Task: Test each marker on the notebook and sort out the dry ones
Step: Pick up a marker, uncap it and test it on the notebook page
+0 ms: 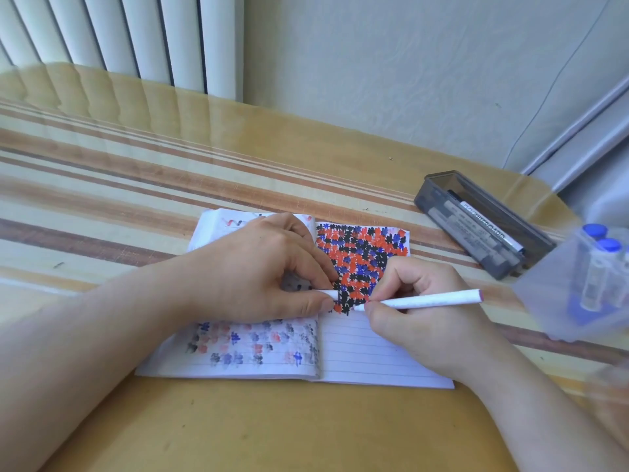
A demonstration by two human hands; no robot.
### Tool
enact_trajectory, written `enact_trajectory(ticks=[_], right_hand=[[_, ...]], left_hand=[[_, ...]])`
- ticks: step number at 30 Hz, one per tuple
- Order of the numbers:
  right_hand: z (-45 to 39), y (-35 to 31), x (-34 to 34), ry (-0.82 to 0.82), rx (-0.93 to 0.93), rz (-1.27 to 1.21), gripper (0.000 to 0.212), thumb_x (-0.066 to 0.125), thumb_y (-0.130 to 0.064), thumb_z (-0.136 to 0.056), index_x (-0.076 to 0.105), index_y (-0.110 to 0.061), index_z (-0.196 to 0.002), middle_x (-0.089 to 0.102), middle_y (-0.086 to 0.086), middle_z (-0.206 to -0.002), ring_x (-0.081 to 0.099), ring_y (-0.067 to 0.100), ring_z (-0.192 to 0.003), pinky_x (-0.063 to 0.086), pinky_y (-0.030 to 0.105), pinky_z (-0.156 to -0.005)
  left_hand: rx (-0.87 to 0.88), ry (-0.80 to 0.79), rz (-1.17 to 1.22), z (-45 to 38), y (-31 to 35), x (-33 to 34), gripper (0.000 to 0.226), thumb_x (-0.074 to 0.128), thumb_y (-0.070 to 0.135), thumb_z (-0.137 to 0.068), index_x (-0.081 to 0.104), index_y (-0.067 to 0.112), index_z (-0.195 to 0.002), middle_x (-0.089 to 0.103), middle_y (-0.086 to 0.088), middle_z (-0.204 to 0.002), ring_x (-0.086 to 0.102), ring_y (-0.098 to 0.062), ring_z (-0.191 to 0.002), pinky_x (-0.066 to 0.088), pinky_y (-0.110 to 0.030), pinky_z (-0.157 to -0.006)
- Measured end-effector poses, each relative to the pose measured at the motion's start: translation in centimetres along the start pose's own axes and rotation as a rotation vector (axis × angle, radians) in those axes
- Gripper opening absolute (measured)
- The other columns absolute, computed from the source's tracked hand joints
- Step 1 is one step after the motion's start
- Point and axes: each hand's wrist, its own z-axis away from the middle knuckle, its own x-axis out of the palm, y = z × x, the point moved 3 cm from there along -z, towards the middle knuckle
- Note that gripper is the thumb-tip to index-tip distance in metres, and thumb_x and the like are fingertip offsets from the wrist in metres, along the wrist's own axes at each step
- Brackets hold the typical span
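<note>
An open lined notebook [371, 356] lies on the table, its right page filled at the top with red, blue and black test marks. My right hand [418, 311] grips a white marker [439, 299] with its tip down on the right page at the lower edge of the marks. My left hand [258, 267] rests on the left page and pinches a white marker cap [329, 294] between thumb and finger.
A dark grey box [439, 185] with several markers lying in it sits at the far right of the table. A clear container [544, 301] holding blue-capped markers stands at the right edge, close to my right hand. A radiator and wall lie behind the striped tablecloth [119, 172].
</note>
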Motion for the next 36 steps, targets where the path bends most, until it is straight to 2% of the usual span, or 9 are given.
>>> enact_trajectory(ticks=[5,11,16,20,25,30,34,36], right_hand=[[0.1,-0.3,0.3,-0.008,0.011,0.043,0.014,0.070,-0.020,-0.068,0.057,-0.014,-0.066,0.059,0.017,-0.065,0.044,0.017,-0.053,0.037,0.037,-0.046],[-0.1,0.1,0.2,0.012,0.015,-0.031,0.018,0.075,-0.013,-0.076,0.058,-0.014,-0.067,0.060,0.020,-0.067,0.044,0.018,-0.054,0.036,0.036,-0.048],[0.0,-0.1,0.3,-0.012,0.005,0.016,0.015,0.070,-0.021,-0.068,0.058,-0.013,-0.066,0.061,0.018,-0.067,0.046,0.018,-0.054,0.038,0.036,-0.047],[0.0,0.0,0.1,0.021,0.019,-0.049,0.014,0.069,-0.017,-0.072,0.056,-0.013,-0.069,0.058,0.021,-0.066,0.045,0.020,-0.054,0.037,0.038,-0.047],[-0.1,0.1,0.2,-0.023,-0.012,-0.033,0.021,0.073,-0.010,-0.077,0.056,-0.014,-0.067,0.054,0.013,-0.059,0.042,0.017,-0.053,0.034,0.032,-0.047],[0.0,-0.6,-0.6,0.051,-0.164,-0.210,0.023,0.080,-0.001,-0.085,0.067,-0.017,-0.076,0.061,0.017,-0.066,0.050,0.019,-0.057,0.040,0.030,-0.051],[0.1,-0.9,-0.3,0.001,-0.182,-0.350,0.008,0.080,-0.016,-0.077,0.072,-0.015,-0.078,0.062,0.019,-0.066,0.050,0.015,-0.056,0.040,0.027,-0.049],[0.1,-0.8,0.0,-0.047,-0.169,-0.365,0.008,0.076,-0.023,-0.074,0.073,-0.016,-0.077,0.063,0.011,-0.064,0.050,0.013,-0.054,0.040,0.023,-0.049]], left_hand=[[-0.008,-0.003,0.002,0.0,-0.1,0.1,0.024,0.064,0.055,-0.090,0.080,0.038,-0.096,0.069,0.033,-0.112,0.048,0.006,-0.112,0.031,-0.008,-0.097],[-0.012,-0.004,-0.002,0.1,-0.1,0.1,0.026,0.062,0.057,-0.090,0.080,0.038,-0.096,0.069,0.033,-0.112,0.049,0.006,-0.111,0.033,-0.013,-0.098],[-0.022,-0.011,-0.012,0.0,-0.2,0.1,0.025,0.063,0.057,-0.090,0.079,0.039,-0.097,0.068,0.033,-0.113,0.049,0.003,-0.111,0.035,-0.015,-0.099],[-0.022,-0.003,-0.006,0.0,-0.1,0.1,0.027,0.062,0.058,-0.090,0.079,0.039,-0.096,0.068,0.034,-0.112,0.050,0.000,-0.110,0.036,-0.016,-0.098],[-0.037,-0.002,0.002,0.1,-0.2,0.1,0.027,0.062,0.059,-0.089,0.079,0.040,-0.097,0.068,0.034,-0.113,0.048,0.003,-0.113,0.035,-0.013,-0.097],[-0.041,0.002,0.013,0.1,-0.3,0.1,0.027,0.062,0.060,-0.090,0.079,0.040,-0.097,0.068,0.034,-0.113,0.047,0.005,-0.113,0.034,-0.011,-0.096],[-0.045,-0.002,0.013,0.1,-0.3,0.2,0.027,0.061,0.060,-0.090,0.079,0.040,-0.097,0.068,0.034,-0.113,0.048,0.004,-0.113,0.036,-0.015,-0.098],[-0.044,-0.001,0.013,0.1,-0.3,0.2,0.026,0.062,0.059,-0.090,0.079,0.041,-0.097,0.067,0.035,-0.113,0.048,0.003,-0.113,0.036,-0.015,-0.098]])
